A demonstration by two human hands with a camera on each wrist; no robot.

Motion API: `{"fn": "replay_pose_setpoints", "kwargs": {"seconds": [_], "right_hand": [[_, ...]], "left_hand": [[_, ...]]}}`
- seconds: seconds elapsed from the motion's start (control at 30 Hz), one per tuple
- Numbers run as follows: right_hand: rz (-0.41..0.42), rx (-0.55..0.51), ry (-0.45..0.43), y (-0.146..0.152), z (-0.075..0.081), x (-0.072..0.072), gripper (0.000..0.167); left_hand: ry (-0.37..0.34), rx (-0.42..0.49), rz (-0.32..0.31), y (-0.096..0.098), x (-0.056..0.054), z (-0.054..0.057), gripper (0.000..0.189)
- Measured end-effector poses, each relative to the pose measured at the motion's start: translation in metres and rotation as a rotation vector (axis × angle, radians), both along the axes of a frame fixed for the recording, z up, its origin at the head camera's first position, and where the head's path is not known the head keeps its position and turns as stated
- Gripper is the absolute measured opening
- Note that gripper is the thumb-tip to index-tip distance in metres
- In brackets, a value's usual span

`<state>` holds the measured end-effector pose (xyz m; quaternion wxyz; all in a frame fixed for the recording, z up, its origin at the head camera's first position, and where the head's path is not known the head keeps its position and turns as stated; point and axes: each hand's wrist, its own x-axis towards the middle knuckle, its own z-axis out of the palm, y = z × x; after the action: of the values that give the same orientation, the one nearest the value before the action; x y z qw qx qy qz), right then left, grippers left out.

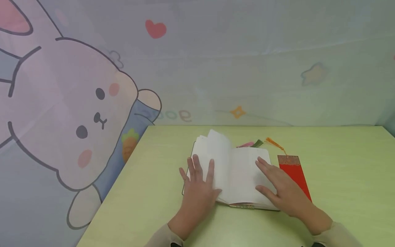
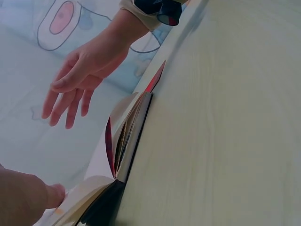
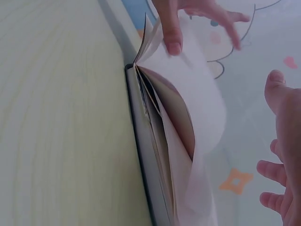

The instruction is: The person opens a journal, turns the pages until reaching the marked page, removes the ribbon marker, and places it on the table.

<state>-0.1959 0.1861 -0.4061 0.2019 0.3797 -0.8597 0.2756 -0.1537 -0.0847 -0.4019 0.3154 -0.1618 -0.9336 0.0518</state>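
Note:
A notebook point(image 1: 247, 175) lies spread at blank white pages, its dark cover point(image 2: 106, 202) showing along the edge in the left wrist view. My left hand point(image 1: 197, 193) rests on the left-hand pages with fingers spread, its thumb near the fold. Above the right-hand page is my right hand point(image 1: 288, 192), fingers extended and apart from the paper in the right wrist view. Things tucked between the pages make the paper bulge; a dark red edge point(image 2: 109, 146) shows among them. A red bookmark point(image 1: 294, 173) with an orange tassel point(image 1: 275, 143) lies right of the notebook, partly behind my right hand.
Pink point(image 1: 246, 144) and green point(image 1: 258, 143) tassels stick out beyond the notebook's far edge. Everything lies on a pale green table point(image 1: 348, 171). Behind and left of it hangs a cloth point(image 1: 247, 68) printed with a rabbit.

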Motion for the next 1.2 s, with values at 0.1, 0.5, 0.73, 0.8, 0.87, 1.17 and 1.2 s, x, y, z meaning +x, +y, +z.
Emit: {"fn": "replay_pose_setpoints", "kwargs": {"seconds": [0.1,0.5,0.73,0.8,0.87,1.17,1.2], "right_hand": [[-0.022,0.013,-0.022,0.004,-0.002,0.001,0.073],[-0.045,0.219,-0.177,0.02,-0.013,0.002,0.075],[-0.01,0.264,-0.154,0.029,-0.022,0.004,0.082],[0.003,0.267,-0.145,0.031,-0.021,0.006,0.081],[0.01,0.259,-0.126,0.033,-0.022,0.007,0.078],[-0.011,0.243,-0.018,0.038,-0.024,0.012,0.054],[-0.006,0.232,0.02,0.039,-0.025,0.013,0.052]], "left_hand": [[-0.127,-0.011,0.077,-0.005,0.002,-0.001,0.085],[-0.454,0.048,0.065,-0.022,0.002,-0.019,0.067],[-0.598,0.098,0.078,-0.025,0.001,-0.022,0.064],[-0.626,0.105,0.083,-0.026,0.001,-0.021,0.064],[-0.643,0.111,0.086,-0.027,0.0,-0.021,0.064],[-0.712,0.153,0.094,-0.03,0.001,-0.023,0.064],[-0.716,0.158,0.094,-0.03,0.001,-0.023,0.064]]}}
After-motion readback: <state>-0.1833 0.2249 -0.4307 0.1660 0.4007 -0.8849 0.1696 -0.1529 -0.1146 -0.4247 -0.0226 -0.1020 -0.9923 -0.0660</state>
